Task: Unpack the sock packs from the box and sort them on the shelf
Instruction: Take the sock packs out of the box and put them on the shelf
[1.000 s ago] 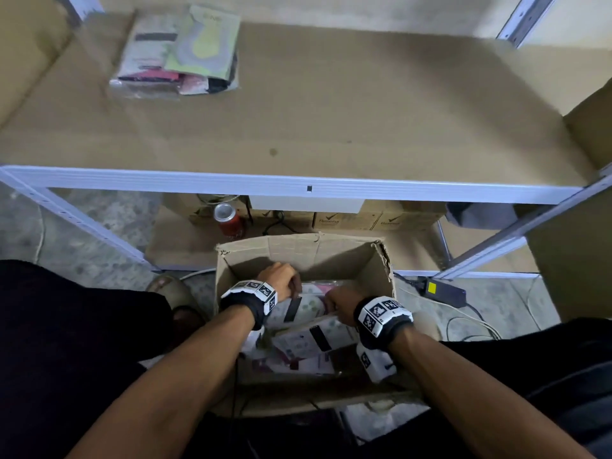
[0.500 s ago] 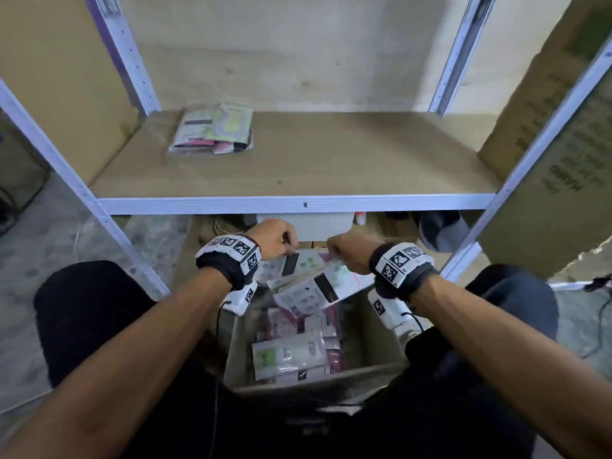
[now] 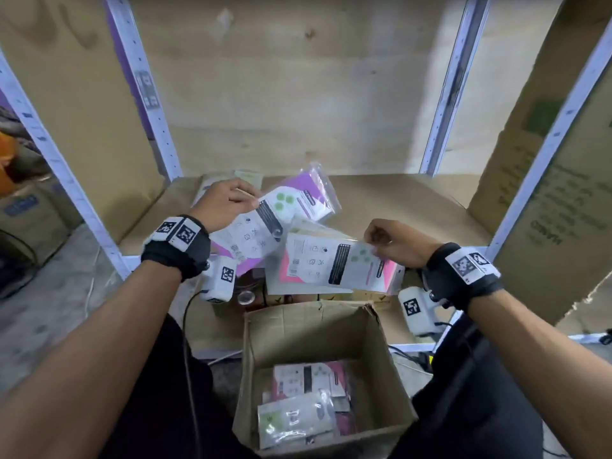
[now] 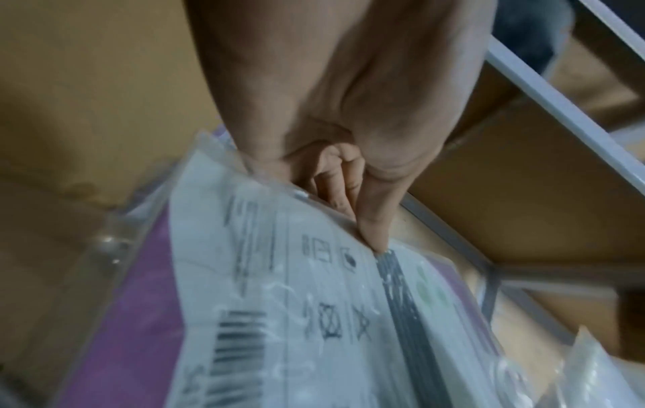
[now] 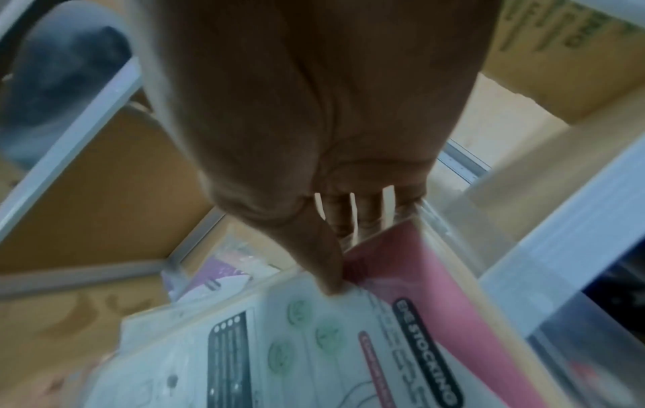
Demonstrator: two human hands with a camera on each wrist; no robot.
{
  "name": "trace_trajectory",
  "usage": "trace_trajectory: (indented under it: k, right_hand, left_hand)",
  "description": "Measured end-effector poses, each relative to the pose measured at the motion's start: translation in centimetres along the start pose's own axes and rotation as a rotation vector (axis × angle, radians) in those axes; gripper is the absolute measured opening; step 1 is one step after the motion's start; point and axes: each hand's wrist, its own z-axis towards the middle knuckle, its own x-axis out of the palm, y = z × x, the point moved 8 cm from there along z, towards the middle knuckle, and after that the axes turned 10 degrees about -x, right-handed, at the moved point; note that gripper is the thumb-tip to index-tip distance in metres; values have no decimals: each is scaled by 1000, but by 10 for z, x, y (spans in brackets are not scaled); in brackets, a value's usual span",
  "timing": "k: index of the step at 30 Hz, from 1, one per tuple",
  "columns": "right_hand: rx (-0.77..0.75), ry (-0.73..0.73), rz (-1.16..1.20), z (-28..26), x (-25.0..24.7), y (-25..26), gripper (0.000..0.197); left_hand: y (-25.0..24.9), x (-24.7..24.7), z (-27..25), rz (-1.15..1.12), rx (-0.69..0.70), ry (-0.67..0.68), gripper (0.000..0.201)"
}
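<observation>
My left hand (image 3: 228,202) pinches a purple sock pack (image 3: 278,217) by its edge, thumb on the white printed side (image 4: 307,303), above the front left of the shelf board (image 3: 397,200). My right hand (image 3: 394,241) grips a pink sock pack (image 3: 334,266) (image 5: 349,345) at its right end, level with the shelf's front rail. The open cardboard box (image 3: 318,326) stands on the floor between my legs, with several sock packs (image 3: 304,402) lying in its bottom. Earlier-placed packs (image 3: 245,177) lie at the shelf's back left, mostly hidden behind my left hand.
White metal uprights (image 3: 145,94) (image 3: 447,94) frame the shelf. A large cardboard carton (image 3: 546,193) leans at the right. A lower shelf beneath holds a can (image 3: 245,296) and small boxes. Cables run over the concrete floor (image 3: 49,293).
Both hands have risen from inside the box to shelf height, each carrying a sock pack. The left hand has moved farther forward over the shelf; my head has tilted up.
</observation>
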Motion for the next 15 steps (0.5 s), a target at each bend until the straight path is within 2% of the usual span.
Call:
trace_trajectory:
  k: [3,8,12,15]
  right_hand:
    - [43,-66,229,15,2,-14,19]
    - [154,-155,773,57,26,-26,19]
    - [211,-155,1004,117,49,-19,14]
    - [261,-155,1083,169,69,-12,19]
  left_hand:
    - [22,-29,15,-234,-85,-123,23]
    - [78,-56,46,-553,-300,-275,31]
    - [116,-73,80,-622,-398,-306,38]
    - [145,-89,107,-638,-451,-383,39]
